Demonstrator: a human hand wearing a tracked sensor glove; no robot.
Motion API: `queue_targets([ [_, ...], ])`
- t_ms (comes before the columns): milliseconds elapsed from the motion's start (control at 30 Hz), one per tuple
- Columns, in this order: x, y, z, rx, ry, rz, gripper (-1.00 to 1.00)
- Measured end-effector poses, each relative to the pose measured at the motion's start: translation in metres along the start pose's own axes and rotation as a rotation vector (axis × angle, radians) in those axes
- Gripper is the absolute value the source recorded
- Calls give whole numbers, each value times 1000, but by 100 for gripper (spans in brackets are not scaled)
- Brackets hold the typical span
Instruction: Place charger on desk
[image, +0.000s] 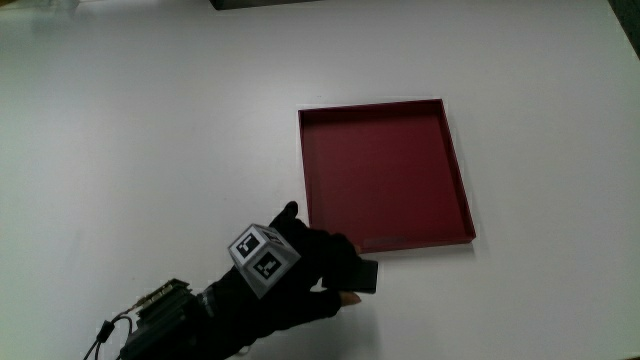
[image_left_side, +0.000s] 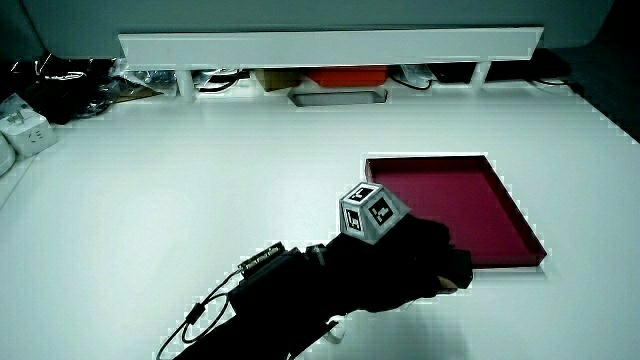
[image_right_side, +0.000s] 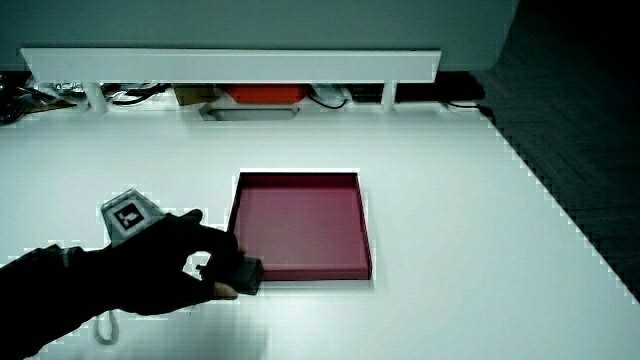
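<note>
**Charger in my grip, just off the tray's near corner**

Near the desk's (image: 150, 120) edge closest to me, my hand (image: 300, 275) sits low over the white surface, fingers curled and clamped on the charger (image: 362, 277) — a small dark block that sticks out past my fingertips. It shows in a side view (image_right_side: 246, 275) as a squarish black piece pinched between thumb and fingers (image_right_side: 215, 255). The charger lies just beside the near corner of the red tray (image: 455, 190), outside its wall — close to the rim, though I cannot tell whether it touches. Whether it rests on the desk or hangs just above it, I cannot tell either. On the back of my glove rides the patterned cube (image: 264, 259).
</note>
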Motion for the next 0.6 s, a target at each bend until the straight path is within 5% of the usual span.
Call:
queue_targets([
  [300,0,-12,-30,-86,-15,19,0],
  [600,-7,-18,-53,-113,-31,34,0],
])
